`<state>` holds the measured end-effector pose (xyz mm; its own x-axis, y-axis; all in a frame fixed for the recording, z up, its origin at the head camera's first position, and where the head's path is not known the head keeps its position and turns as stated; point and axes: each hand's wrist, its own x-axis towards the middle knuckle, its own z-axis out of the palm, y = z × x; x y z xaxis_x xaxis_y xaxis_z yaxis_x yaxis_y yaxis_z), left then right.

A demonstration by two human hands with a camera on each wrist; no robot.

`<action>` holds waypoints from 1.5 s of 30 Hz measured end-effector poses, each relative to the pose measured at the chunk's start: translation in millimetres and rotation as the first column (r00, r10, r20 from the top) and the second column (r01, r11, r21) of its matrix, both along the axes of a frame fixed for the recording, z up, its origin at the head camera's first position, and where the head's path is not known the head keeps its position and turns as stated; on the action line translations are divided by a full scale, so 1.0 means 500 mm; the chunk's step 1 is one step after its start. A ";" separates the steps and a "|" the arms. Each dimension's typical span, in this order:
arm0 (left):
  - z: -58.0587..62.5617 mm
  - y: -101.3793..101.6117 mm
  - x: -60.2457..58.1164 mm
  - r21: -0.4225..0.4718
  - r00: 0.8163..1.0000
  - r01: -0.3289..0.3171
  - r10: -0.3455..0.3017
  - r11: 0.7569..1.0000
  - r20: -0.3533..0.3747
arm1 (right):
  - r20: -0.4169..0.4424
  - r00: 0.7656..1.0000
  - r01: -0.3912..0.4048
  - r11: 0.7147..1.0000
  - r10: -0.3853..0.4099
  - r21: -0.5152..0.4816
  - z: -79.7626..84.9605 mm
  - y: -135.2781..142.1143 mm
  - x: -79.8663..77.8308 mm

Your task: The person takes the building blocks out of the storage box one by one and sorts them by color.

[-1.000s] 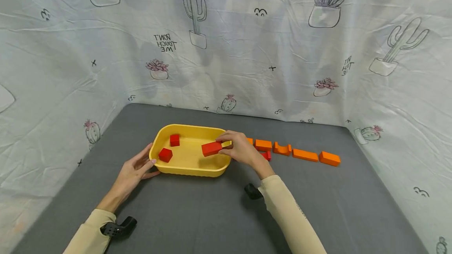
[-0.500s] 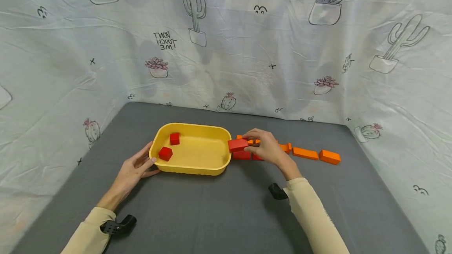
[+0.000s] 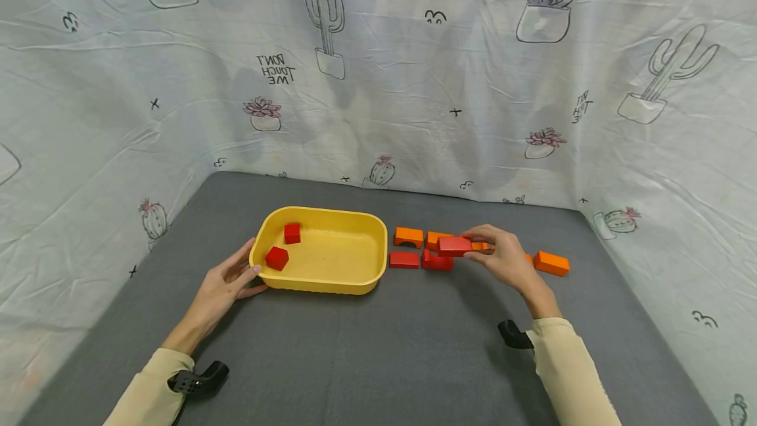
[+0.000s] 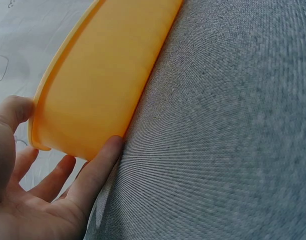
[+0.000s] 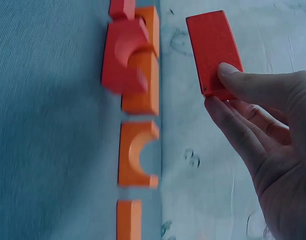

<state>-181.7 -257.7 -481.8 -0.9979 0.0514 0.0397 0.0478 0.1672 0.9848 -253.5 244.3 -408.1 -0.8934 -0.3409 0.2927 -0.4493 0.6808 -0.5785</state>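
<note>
My right hand (image 3: 505, 258) pinches a red rectangular block (image 3: 454, 246) by one end, between thumb and fingertips. In the right wrist view this block (image 5: 210, 45) is up in the air, clear of the blocks below. Under it in the head view is a red block with a rounded notch (image 3: 436, 263), beside a flat red block (image 3: 404, 260). My left hand (image 3: 219, 291) holds the left end of a yellow plastic bin (image 3: 331, 252), thumb at the rim and fingertips low on the outer wall (image 4: 92, 90). Two red cubes, one at the back (image 3: 292, 233) and one nearer (image 3: 276, 258), lie in the bin.
Behind the red blocks runs a row of orange blocks, from an arched one (image 3: 409, 236) to a rectangular one (image 3: 552, 263) at the right. My right hand hides part of it. A white cloth (image 3: 384, 84) with plant drawings hangs behind the grey table (image 3: 355, 347).
My right hand has carried the red block out from over the bin and to the right, above the red and orange blocks. The left hand and the bin stay in place.
</note>
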 end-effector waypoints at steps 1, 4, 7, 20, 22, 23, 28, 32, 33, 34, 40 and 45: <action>0.000 0.000 0.001 -0.002 1.000 -0.003 0.003 1.000 0.000 | 0.002 1.000 0.012 1.000 -0.012 -0.010 -0.002 0.009 0.001; -0.001 -0.002 0.003 -0.008 1.000 -0.013 0.013 1.000 -0.003 | 0.017 0.999 0.042 0.999 -0.042 -0.025 -0.012 0.033 0.002; -0.001 -0.001 0.004 -0.012 1.000 -0.013 0.013 1.000 -0.002 | 0.030 0.997 0.075 0.997 -0.075 -0.019 -0.030 0.053 0.003; 0.001 0.001 0.004 -0.011 1.000 -0.008 0.008 1.000 -0.002 | 0.108 0.989 0.102 0.994 -0.105 0.033 -0.113 0.099 -0.001; 0.001 0.000 0.004 -0.009 1.000 -0.006 0.006 1.000 -0.005 | 0.104 0.989 0.107 0.994 -0.110 0.034 -0.111 0.097 -0.001; 0.001 0.000 0.004 -0.008 1.000 -0.006 0.006 1.000 -0.007 | 0.103 0.989 0.106 0.994 -0.110 0.037 -0.111 0.096 -0.001; 0.000 -0.002 0.003 -0.012 1.000 -0.003 0.003 1.000 -0.006 | 0.098 0.989 0.111 0.993 -0.114 0.036 -0.109 0.095 0.000; 0.000 -0.002 0.003 -0.015 1.000 -0.004 0.004 1.000 -0.007 | 0.049 0.993 0.108 0.993 -0.110 0.043 -0.112 0.095 0.001; 0.001 -0.002 0.002 -0.013 1.000 -0.004 0.004 1.000 -0.010 | 0.032 0.994 0.104 0.993 -0.106 0.050 -0.112 0.094 0.001; 0.001 -0.003 0.002 -0.012 1.000 -0.004 0.004 1.000 -0.014 | 0.010 0.995 0.101 0.993 -0.102 0.057 -0.113 0.093 0.001; 0.001 -0.003 0.000 -0.008 1.000 -0.001 0.001 1.000 -0.019 | -0.061 0.994 0.093 0.994 -0.089 0.054 -0.106 0.087 0.003; 0.000 -0.002 0.001 0.001 1.000 0.001 -0.001 1.000 -0.008 | -0.161 0.977 0.147 0.988 -0.137 0.049 -0.088 0.066 0.011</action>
<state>-181.0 -258.5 -482.0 -0.9974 0.0526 0.0482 0.0563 0.1659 0.9845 -248.0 277.0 -452.1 -0.8784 -0.2350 0.4161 -0.4276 0.7754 -0.4647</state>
